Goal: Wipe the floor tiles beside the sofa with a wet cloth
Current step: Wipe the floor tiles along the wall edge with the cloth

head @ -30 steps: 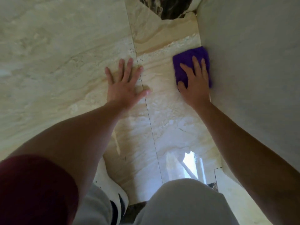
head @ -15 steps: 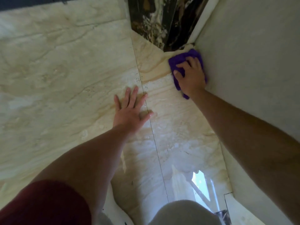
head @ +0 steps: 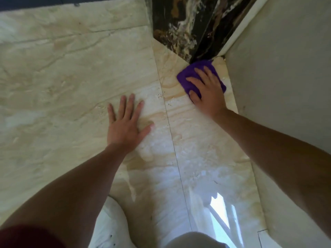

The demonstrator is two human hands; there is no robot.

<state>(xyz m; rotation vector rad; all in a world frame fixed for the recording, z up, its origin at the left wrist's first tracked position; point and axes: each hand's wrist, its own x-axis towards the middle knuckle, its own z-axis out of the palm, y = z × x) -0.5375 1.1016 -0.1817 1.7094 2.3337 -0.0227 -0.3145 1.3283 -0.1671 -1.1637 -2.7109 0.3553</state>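
Head view: right hand (head: 207, 93) lies flat, fingers extended, pressing the purple cloth (head: 188, 77) onto the floor tiles (head: 71, 86). Cloth sits in the corner, just beside the pale sofa side (head: 286, 77) and touching, as far as can be seen, the dark marbled skirting (head: 188, 29). Left hand (head: 125, 126) rests palm down, fingers spread, holding nothing, left of the grout line (head: 172, 138).

No text, label, brand or number can be read anywhere — not on tiles, cloth or sofa.
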